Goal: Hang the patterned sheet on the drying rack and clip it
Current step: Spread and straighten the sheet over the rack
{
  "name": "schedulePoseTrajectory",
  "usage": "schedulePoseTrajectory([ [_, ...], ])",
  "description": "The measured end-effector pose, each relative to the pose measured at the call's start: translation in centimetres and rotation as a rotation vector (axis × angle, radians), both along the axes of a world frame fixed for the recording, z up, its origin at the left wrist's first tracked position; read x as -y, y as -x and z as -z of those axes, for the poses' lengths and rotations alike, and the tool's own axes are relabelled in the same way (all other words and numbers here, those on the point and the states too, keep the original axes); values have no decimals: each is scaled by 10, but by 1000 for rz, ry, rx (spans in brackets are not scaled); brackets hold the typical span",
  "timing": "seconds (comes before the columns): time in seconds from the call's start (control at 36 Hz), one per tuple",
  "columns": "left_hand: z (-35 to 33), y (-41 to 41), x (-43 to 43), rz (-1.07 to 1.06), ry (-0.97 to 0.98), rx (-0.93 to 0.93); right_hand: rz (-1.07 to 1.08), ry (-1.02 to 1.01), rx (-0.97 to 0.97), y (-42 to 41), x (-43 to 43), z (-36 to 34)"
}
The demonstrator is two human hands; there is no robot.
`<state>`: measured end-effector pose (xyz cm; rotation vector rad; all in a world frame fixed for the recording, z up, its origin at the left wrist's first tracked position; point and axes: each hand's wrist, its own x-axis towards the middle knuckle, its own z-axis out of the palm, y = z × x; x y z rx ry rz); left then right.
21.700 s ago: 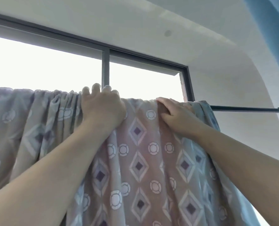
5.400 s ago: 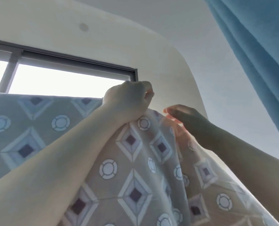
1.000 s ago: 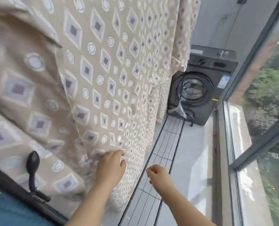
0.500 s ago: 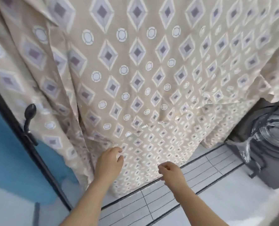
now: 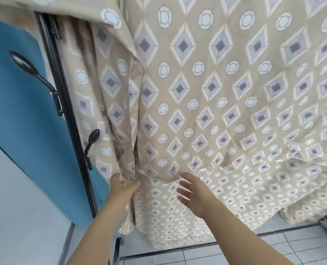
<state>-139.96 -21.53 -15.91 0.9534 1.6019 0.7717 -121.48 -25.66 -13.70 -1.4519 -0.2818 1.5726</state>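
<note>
The patterned sheet [image 5: 216, 92] hangs across nearly the whole view. Its top runs out of the frame, so what it hangs from is not visible. It falls in two layers, the lower one ending just above the tiled floor [image 5: 254, 251].

The left hand [image 5: 123, 190] grips a vertical fold near the sheet's left edge. Its thumb lies in front and its fingers are curled into the cloth, mostly hidden behind it.

The right hand [image 5: 194, 192] is just beside the front layer's hem, fingers straight and spread. I cannot tell whether they touch the fabric.

At the left, a black door frame [image 5: 67, 104] with a handle [image 5: 91, 142] partly covers the sheet's edge, beside a blue panel [image 5: 19, 121].
</note>
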Motion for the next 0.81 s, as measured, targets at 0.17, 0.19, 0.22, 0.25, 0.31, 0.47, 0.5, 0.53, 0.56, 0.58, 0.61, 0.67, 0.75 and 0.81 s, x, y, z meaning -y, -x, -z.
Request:
schedulePoseTrajectory([
  [0.17, -19, -14, -10, -55, -279, -159, 145, -28, -191, -4, -30, -6],
  [0.19, -22, -15, -14, -77, -334, -202, 157, -41, -198, -6, -33, -6],
  [0.22, -23, -15, -18, -89, -392, -250, 160, -58, -189, -7, -35, -6],
  [0.25, -24, -16, -23, -87, -440, -303, 152, -76, -173, -8, -37, -6],
  [0.31, -25, -15, -30, -89, -488, -420, 116, -93, -123, -10, -39, -7],
  [0.47, -22, -12, -20, -260, -404, -265, 28, -18, -61, -21, -39, -3],
  [0.5, -21, -13, -12, -293, -397, -235, 11, 4, -68, -25, -36, -1],
  [0.53, -20, -12, -6, -317, -380, -201, 3, 21, -71, -27, -34, 0],
  [0.56, -18, -11, -1, -334, -370, -183, 6, 35, -67, -28, -33, 3],
  [0.58, -16, -9, 4, -361, -359, -191, 0, 46, -65, -30, -31, 6],
  [0.61, -15, -9, 10, -399, -351, -202, -23, 51, -64, -33, -28, 9],
  [0.67, -15, -8, 23, -484, -344, -187, -115, 48, -33, -38, -21, 17],
  [0.75, -18, -5, 44, -544, -375, -131, -228, 50, 10, -40, -11, 22],
  [0.81, -18, -2, 56, -523, -399, -92, -258, 58, 5, -40, -6, 22],
])
